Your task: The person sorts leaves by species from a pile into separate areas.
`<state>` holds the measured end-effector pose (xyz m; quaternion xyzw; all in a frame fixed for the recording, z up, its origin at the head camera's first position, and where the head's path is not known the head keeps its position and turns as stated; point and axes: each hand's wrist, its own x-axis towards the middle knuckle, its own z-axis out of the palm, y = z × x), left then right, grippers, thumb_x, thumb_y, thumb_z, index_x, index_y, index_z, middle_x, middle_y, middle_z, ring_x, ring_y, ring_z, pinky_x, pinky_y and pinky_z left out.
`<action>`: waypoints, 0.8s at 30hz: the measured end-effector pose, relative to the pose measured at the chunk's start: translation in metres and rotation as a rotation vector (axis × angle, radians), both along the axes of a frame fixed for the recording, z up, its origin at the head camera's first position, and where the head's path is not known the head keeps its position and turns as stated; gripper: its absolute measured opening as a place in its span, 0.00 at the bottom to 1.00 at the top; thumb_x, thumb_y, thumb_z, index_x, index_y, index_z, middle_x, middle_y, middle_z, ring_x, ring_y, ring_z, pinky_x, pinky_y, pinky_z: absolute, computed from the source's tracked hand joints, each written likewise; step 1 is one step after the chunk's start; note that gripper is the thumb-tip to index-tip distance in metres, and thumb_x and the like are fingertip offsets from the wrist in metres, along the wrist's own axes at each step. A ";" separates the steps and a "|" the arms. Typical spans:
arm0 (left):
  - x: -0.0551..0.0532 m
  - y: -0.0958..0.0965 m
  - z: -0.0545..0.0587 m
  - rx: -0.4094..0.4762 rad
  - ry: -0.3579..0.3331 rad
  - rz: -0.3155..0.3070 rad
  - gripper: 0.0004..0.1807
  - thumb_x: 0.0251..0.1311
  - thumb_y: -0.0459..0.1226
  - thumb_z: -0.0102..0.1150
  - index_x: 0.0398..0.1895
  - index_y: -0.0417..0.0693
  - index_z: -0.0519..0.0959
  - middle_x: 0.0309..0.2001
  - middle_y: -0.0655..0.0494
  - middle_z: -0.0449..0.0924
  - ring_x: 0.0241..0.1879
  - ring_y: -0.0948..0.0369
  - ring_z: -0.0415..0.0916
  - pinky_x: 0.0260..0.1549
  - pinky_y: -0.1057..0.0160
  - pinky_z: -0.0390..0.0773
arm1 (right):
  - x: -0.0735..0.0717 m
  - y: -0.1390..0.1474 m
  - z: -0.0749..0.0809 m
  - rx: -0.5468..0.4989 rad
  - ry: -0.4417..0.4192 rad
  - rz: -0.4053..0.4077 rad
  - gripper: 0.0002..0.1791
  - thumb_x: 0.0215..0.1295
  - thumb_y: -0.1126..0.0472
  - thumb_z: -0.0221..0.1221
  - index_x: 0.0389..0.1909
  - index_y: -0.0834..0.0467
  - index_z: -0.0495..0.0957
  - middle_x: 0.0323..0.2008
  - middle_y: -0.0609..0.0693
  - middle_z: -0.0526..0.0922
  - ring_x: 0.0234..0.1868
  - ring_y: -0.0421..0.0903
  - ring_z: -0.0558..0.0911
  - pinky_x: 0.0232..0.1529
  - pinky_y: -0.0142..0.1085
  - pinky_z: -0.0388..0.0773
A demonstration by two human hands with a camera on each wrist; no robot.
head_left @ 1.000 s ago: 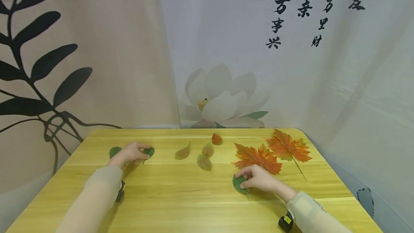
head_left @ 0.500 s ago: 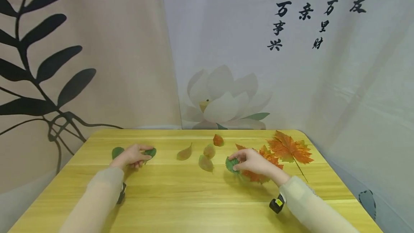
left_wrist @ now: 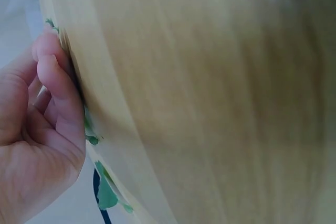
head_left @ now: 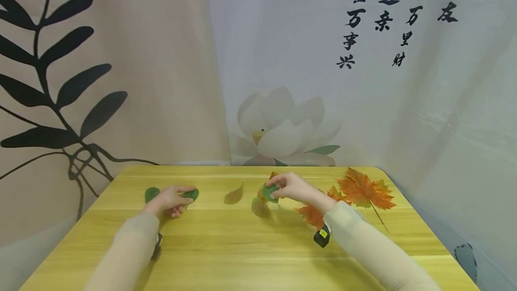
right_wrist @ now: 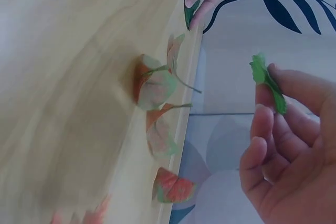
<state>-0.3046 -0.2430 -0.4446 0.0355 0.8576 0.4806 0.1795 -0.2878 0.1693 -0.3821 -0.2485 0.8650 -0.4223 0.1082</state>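
My left hand pinches a small green leaf low at the table's far left. Another green leaf lies just left of that hand. Between thumb and fingers of my right hand is a green leaf, held up above the table. In the head view it overlaps a cluster of small leaves and hides part of them. Of these, a green-brown leaf and the tip of a red leaf show. A single pale brownish-green leaf lies between the two hands.
Two large orange maple leaves lie at the right: one by the back corner, the other partly under my right forearm. The wooden table ends at a printed curtain. A small black camera hangs at my right wrist.
My right hand has lifted the green leaf from in front of the maple leaves and carried it left and back, over the small leaves. My left hand keeps its place, and the head view tilts slightly.
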 end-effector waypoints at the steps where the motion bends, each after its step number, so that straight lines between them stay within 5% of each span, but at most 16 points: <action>1: 0.000 0.000 0.000 0.002 0.002 0.001 0.31 0.68 0.33 0.55 0.72 0.37 0.59 0.13 0.56 0.68 0.11 0.66 0.67 0.13 0.70 0.72 | -0.002 -0.004 0.001 0.003 0.000 -0.001 0.17 0.59 0.58 0.67 0.50 0.51 0.82 0.44 0.47 0.81 0.43 0.47 0.77 0.42 0.46 0.78; 10: 0.003 -0.002 0.000 0.032 -0.014 0.033 0.31 0.68 0.32 0.54 0.72 0.38 0.59 0.13 0.55 0.69 0.10 0.66 0.66 0.11 0.70 0.71 | -0.021 -0.040 0.000 -0.017 0.059 0.021 0.17 0.59 0.59 0.67 0.50 0.52 0.83 0.27 0.46 0.78 0.28 0.44 0.73 0.29 0.35 0.72; 19: 0.002 -0.005 -0.004 0.026 0.013 0.034 0.30 0.68 0.33 0.55 0.71 0.39 0.61 0.12 0.55 0.68 0.10 0.65 0.66 0.12 0.70 0.70 | -0.038 -0.085 -0.003 -0.064 0.027 -0.016 0.17 0.60 0.60 0.66 0.51 0.55 0.82 0.33 0.50 0.79 0.34 0.51 0.80 0.37 0.44 0.80; 24: 0.001 -0.003 -0.005 0.012 0.027 0.025 0.30 0.67 0.34 0.56 0.71 0.40 0.62 0.12 0.55 0.68 0.10 0.65 0.66 0.12 0.70 0.71 | -0.047 -0.107 -0.010 -0.099 0.020 -0.051 0.17 0.59 0.61 0.67 0.50 0.57 0.83 0.38 0.49 0.80 0.32 0.44 0.78 0.37 0.43 0.81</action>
